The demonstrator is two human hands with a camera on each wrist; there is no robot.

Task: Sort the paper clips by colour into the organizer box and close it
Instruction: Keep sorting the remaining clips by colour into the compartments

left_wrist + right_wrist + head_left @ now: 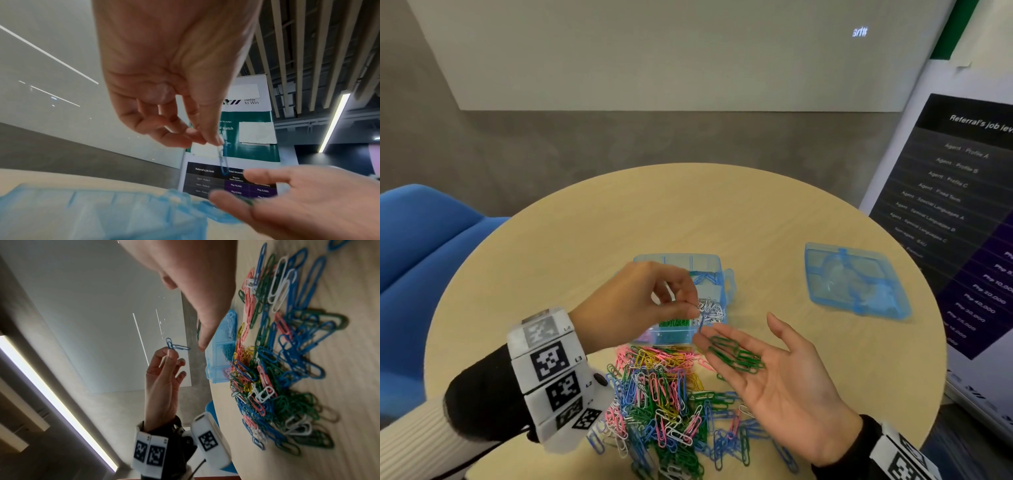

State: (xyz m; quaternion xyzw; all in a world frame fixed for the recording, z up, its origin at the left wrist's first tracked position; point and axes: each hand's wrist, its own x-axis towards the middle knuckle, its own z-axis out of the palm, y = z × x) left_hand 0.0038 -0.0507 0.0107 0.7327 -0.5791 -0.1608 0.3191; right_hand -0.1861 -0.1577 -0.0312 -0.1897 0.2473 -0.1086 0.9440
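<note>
My left hand [690, 310] pinches a blue paper clip [701, 324] between thumb and forefinger, dangling just above the organizer box [717, 274]. In the left wrist view the blue clip [223, 162] hangs from the fingertips [216, 139]; the right wrist view shows the blue clips [176, 346] linked as two. My right hand [774, 370] lies palm up, fingers straight, with several green clips [736, 354] resting on it. The box holds white clips [710, 310], green clips [674, 323] and blue clips [703, 277] in separate compartments. A mixed pile of clips [664, 401] lies in front of the box.
The blue box lid [856, 281] lies apart at the right on the round wooden table [585, 219]. A blue chair [424, 240] stands at the left, a printed banner [969, 205] at the right.
</note>
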